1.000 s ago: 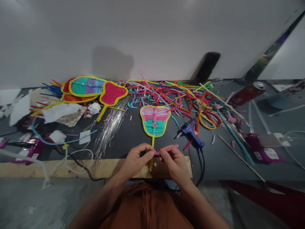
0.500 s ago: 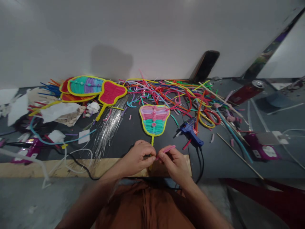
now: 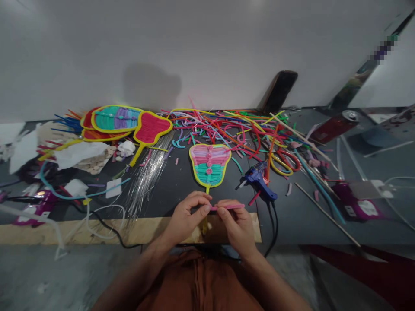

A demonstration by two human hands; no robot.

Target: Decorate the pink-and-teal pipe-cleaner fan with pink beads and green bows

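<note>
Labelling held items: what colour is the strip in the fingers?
The strip is pink; it shows best in the head view.

One head-worn view, looking forward and down, close above the hands (image 3: 188, 219) and worktable (image 3: 180, 179), wall (image 3: 214, 52) beyond, edges perhaps stretched.

Place: craft workshop, judging by the bench; the rest of the room is out of frame. Worktop (image 3: 171, 185), dark, set against a plain grey wall (image 3: 207, 56); strip of bare wood (image 3: 145, 229) along part of the front edge. Floor (image 3: 32, 276), grey, concrete-like. Tool: 1 blue glue gun (image 3: 263, 186), corded, lying down. Stock: heap of fuzzy stems (image 3: 220, 125), many colours, spread along the wall; 1 bundle of silvery strands (image 3: 144, 175); short offcuts (image 3: 177, 161) strewn about. Craft pieces, yellow-edged: 1 pink-and-teal panel (image 3: 210, 162), front centre; 1 red panel (image 3: 151, 128) and 1 teal-and-purple panel (image 3: 118, 117), back left. Sundries: 1 drink can (image 3: 335, 128); 1 dark phone (image 3: 280, 91), propped at the wall.
</note>
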